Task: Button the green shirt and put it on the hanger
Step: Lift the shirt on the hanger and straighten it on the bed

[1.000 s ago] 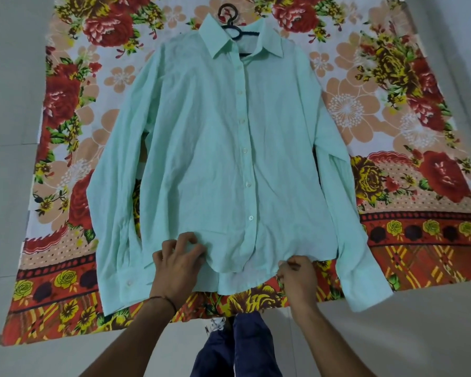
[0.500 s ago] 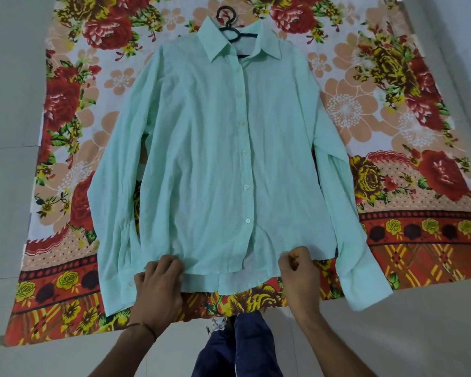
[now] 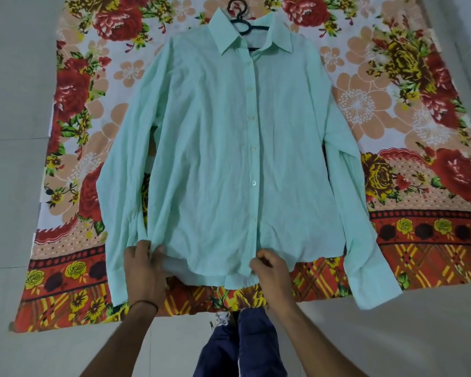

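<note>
The pale green shirt (image 3: 215,148) lies flat and face up on a floral cloth, buttoned down its front, sleeves spread to both sides. A dark hanger (image 3: 239,19) sits inside the collar, with its hook sticking out above. My left hand (image 3: 144,265) grips the shirt's bottom hem at the left side seam. My right hand (image 3: 269,270) pinches the hem at the lower end of the button placket. Most of the hanger is hidden under the shirt.
The floral cloth (image 3: 419,110) covers a grey tiled floor (image 3: 14,104). My dark blue trouser legs (image 3: 242,346) show at the bottom centre, just below the cloth's near edge.
My left hand slid left along the hem to the side seam. My right hand shifted left toward the placket. The hem now lies flatter.
</note>
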